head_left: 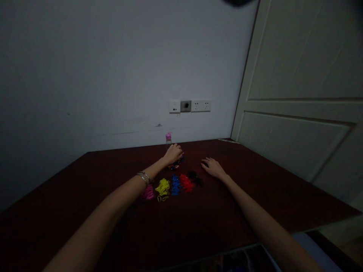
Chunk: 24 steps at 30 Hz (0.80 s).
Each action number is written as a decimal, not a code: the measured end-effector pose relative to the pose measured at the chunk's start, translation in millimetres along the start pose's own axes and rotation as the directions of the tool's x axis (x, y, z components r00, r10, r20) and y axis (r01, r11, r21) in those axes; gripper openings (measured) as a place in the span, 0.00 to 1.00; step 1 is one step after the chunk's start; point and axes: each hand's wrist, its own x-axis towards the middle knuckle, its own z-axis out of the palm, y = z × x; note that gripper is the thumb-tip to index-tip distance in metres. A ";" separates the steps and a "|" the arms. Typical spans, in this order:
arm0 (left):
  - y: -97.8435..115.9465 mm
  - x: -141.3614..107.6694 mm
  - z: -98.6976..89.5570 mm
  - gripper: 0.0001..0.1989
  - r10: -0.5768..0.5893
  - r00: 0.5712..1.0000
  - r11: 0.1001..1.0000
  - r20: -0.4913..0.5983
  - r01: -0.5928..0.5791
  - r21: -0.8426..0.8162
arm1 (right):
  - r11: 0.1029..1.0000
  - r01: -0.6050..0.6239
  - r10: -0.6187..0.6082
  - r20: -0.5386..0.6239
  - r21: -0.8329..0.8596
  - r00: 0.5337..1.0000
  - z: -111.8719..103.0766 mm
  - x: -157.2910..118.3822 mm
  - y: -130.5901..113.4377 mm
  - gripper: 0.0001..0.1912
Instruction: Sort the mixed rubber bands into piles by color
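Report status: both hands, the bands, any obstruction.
Left hand at mixed band heap, grip unclear. Right hand open, apart from black bands. Pink-capped bottle behind left hand; left forearm crowds view of pink bands.

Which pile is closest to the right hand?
The black pile, just right of the red pile; every other pile lies farther from the right hand.

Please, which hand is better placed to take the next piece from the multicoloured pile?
Probably the left hand: it is directly at the multicoloured pile. The right hand is apart from it, nearer the black pile.
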 end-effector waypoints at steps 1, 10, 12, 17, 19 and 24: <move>-5.6 -7.8 -8.6 0.14 0.015 1.000 0.999 0.012 -0.014 -0.032 | 1.000 0.000 0.000 -0.001 0.000 1.000 0.2 0.0 0.2 0.27; -42.1 -112.1 -67.0 0.09 0.057 0.963 0.891 0.263 0.069 -0.448 | 1.000 0.002 -0.002 -0.012 -0.005 1.000 9.1 3.8 8.1 0.27; -44.4 -133.2 -75.6 0.06 0.004 0.950 0.824 0.312 0.173 -0.539 | 1.000 0.006 -0.006 -0.014 -0.010 1.000 9.7 3.9 9.5 0.28; -47.5 -164.6 -93.1 0.04 -0.086 0.890 0.733 0.448 0.361 -0.577 | 0.999 0.021 -0.021 -0.015 -0.031 1.000 7.1 2.8 9.9 0.27; -48.4 -169.4 -97.0 0.04 -0.063 0.881 0.742 0.468 0.356 -0.568 | 0.999 0.026 -0.026 -0.013 -0.044 1.000 6.4 2.9 10.0 0.27; -55.0 -169.8 -95.5 0.07 -0.099 0.836 0.734 0.539 0.427 -0.528 | 0.999 0.030 -0.031 -0.021 -0.034 0.999 7.7 3.4 11.2 0.27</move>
